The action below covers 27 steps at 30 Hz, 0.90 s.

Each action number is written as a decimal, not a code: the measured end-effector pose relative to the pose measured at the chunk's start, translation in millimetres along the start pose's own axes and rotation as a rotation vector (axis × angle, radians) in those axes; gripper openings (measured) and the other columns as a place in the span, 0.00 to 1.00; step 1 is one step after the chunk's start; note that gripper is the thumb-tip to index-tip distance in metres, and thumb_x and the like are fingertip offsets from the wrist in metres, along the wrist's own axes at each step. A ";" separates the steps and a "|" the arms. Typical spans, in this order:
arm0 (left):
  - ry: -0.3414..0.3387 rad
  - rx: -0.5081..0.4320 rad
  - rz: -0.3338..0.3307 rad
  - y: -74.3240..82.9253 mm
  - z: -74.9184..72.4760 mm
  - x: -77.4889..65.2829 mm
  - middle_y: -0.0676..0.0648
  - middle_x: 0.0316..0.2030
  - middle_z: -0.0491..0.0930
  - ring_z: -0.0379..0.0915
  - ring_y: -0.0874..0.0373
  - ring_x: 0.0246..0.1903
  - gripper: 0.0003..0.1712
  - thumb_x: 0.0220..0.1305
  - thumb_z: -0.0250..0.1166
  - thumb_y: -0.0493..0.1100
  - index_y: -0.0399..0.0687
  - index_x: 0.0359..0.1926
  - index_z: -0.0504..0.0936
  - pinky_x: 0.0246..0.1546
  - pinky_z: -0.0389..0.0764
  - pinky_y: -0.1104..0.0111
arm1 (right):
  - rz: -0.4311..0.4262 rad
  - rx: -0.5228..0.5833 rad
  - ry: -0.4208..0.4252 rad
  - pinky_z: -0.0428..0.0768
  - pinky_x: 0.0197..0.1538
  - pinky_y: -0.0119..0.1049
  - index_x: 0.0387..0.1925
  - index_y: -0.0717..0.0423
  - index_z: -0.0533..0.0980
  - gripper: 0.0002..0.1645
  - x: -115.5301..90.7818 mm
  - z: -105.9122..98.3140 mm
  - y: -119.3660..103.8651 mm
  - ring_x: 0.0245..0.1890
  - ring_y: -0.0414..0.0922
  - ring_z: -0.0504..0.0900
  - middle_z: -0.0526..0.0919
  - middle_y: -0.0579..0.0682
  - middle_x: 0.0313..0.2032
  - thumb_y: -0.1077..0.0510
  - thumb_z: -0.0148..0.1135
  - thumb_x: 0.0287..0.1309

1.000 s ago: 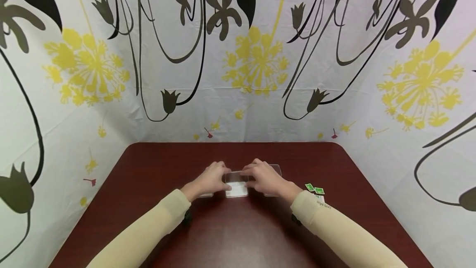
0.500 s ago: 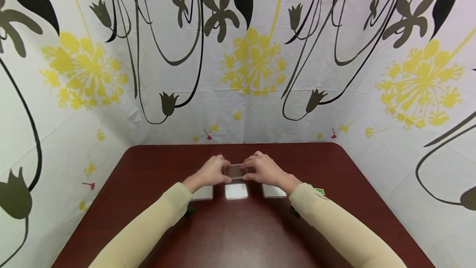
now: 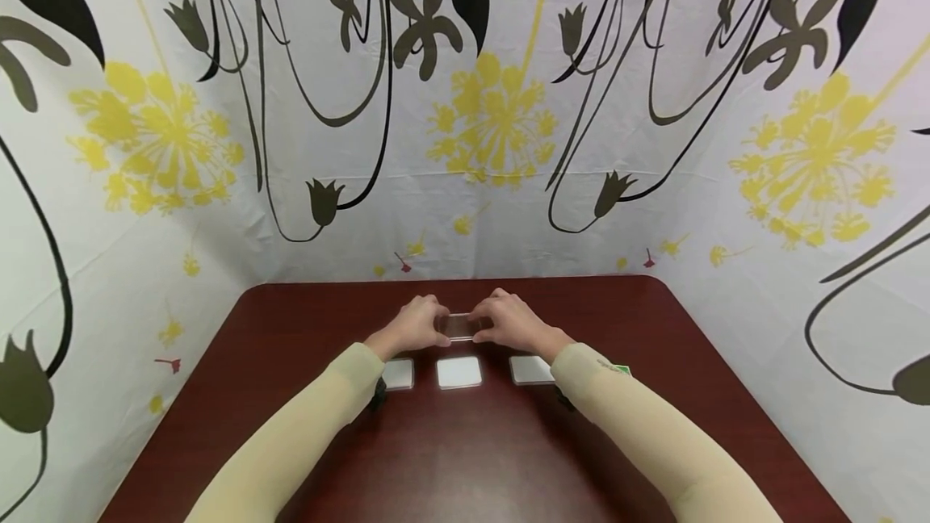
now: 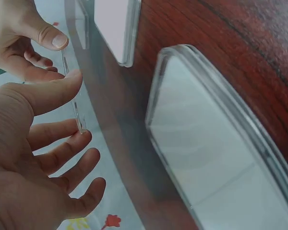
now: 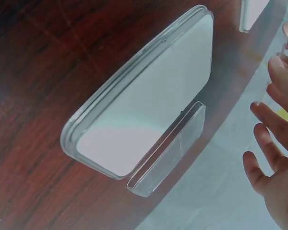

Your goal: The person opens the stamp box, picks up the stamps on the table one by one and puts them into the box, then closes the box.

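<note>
One thin clear panel, held beyond the middle of three white-topped clear cases on the bench, gripped at opposite ends between thumb and fingers of the partly curled left hand and right hand, presumably to keep it level.

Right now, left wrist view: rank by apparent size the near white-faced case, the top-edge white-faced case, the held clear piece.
1. Near white-faced case, cut off by the frame
2. Top-edge white-faced case, also cut off
3. Held clear piece, nearly edge-on
Nearness may enlarge the first; true sizes unsure.
</note>
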<state>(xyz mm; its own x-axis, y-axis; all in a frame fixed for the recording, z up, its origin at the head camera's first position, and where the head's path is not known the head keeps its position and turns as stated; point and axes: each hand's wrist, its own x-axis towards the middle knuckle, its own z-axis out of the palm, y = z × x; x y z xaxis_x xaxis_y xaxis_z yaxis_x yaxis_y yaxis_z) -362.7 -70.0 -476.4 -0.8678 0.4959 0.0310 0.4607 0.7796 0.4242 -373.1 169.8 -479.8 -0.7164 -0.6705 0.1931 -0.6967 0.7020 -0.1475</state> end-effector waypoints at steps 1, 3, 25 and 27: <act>-0.003 -0.002 -0.002 -1.2 1.3 0.7 0.43 0.47 0.77 0.69 0.48 0.47 0.30 0.56 0.78 0.51 0.42 0.57 0.84 0.49 0.73 0.51 | 0.005 -0.008 -0.013 0.73 0.43 0.40 0.50 0.43 0.86 0.22 1.3 0.8 -0.3 0.42 0.41 0.71 0.86 0.38 0.46 0.43 0.76 0.54; -0.011 -0.009 -0.003 -3.0 3.8 2.2 0.43 0.46 0.77 0.69 0.48 0.47 0.29 0.55 0.78 0.51 0.42 0.56 0.85 0.49 0.72 0.49 | 0.017 -0.018 -0.034 0.73 0.43 0.42 0.50 0.43 0.87 0.22 3.2 2.8 -0.7 0.42 0.41 0.71 0.86 0.38 0.46 0.43 0.77 0.54; -0.040 0.037 0.001 -13.5 19.1 7.0 0.44 0.47 0.76 0.69 0.47 0.46 0.31 0.55 0.79 0.52 0.42 0.57 0.84 0.50 0.71 0.47 | 0.065 -0.041 -0.101 0.75 0.47 0.46 0.54 0.41 0.85 0.23 3.0 24.4 1.8 0.45 0.44 0.72 0.85 0.40 0.50 0.43 0.74 0.57; -0.035 0.037 0.001 -15.1 19.8 7.6 0.44 0.47 0.76 0.69 0.47 0.46 0.32 0.55 0.78 0.53 0.42 0.56 0.84 0.50 0.71 0.46 | 0.060 -0.047 -0.102 0.76 0.48 0.47 0.54 0.41 0.84 0.23 3.0 23.8 1.5 0.47 0.45 0.73 0.84 0.41 0.51 0.44 0.74 0.57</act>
<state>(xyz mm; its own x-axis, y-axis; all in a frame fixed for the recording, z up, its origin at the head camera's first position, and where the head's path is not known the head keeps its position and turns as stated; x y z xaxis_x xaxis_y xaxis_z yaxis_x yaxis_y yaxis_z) -372.6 -70.4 -500.6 -0.8605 0.5094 -0.0002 0.4689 0.7922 0.3905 -377.2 163.0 -502.6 -0.7581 -0.6465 0.0854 -0.6521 0.7501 -0.1101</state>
